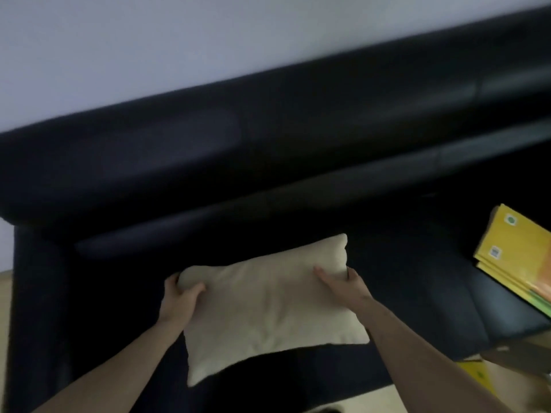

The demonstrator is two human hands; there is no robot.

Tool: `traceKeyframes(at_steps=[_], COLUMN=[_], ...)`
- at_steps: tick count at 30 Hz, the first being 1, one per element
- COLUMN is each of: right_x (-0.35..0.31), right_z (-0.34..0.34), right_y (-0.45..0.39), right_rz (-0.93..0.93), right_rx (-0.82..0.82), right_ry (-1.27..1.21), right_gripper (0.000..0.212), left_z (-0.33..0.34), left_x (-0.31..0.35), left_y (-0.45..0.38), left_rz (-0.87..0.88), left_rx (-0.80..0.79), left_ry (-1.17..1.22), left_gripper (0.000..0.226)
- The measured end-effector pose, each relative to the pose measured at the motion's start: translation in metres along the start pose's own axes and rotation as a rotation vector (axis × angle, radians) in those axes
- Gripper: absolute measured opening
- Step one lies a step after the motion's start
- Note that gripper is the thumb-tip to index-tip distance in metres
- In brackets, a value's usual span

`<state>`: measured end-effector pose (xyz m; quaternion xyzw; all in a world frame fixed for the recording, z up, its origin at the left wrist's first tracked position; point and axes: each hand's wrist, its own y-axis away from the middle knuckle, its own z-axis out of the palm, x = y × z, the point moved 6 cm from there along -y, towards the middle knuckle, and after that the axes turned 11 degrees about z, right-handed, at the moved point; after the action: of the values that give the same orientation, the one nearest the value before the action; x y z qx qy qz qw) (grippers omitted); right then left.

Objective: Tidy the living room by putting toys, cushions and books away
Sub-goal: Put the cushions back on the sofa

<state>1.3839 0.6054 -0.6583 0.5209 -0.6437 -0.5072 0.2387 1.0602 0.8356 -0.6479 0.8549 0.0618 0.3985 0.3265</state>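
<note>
While your fingers [323, 274] curl round the two short ends of the cushion [268, 305], you are in the cushion step of the tidying. Your left hand [180, 299] pinches the far left corner, thumb on top and the other fingers tucked out of sight behind the edge. Your right hand [346, 286] grips the right end, with fingers lying across the top face and wrapping the far edge. The cream cushion lies tilted between your hands, over the seat of the dark sofa [208, 162], near its left armrest; whether it rests on the seat or hangs just above it, the blur does not let you tell. To the right, well apart from the cushion, a stack of yellow books [512, 257] lies on the seat. The next move, as I judge it, calls for setting the cushion upright against the backrest in the left corner, keeping both ends level so it does not flop forward. The books look like the job after that.
</note>
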Motion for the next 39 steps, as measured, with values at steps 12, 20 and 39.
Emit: traceKeyframes(at_steps=[12, 20, 39], right_x=[-0.097, -0.091, 0.179], right_z=[0.009, -0.009, -0.098], right_y=[0.052, 0.108, 0.387], right_rz=[-0.245, -0.285, -0.274], right_rx=[0.026, 0.119, 0.138], right_ry=[-0.104, 0.046, 0.045], right_gripper=[0.105, 0.099, 0.066], left_z=[-0.052, -0.070, 0.008], left_x=[0.070, 0.084, 0.145], left_y=[0.005, 0.048, 0.379], left_rz=[0.231, 0.268, 0.871], left_rx=[0.156, 0.243, -0.491], left_ry=[-0.099, -0.275, -0.789], left_gripper=[0.096, 0.090, 0.034])
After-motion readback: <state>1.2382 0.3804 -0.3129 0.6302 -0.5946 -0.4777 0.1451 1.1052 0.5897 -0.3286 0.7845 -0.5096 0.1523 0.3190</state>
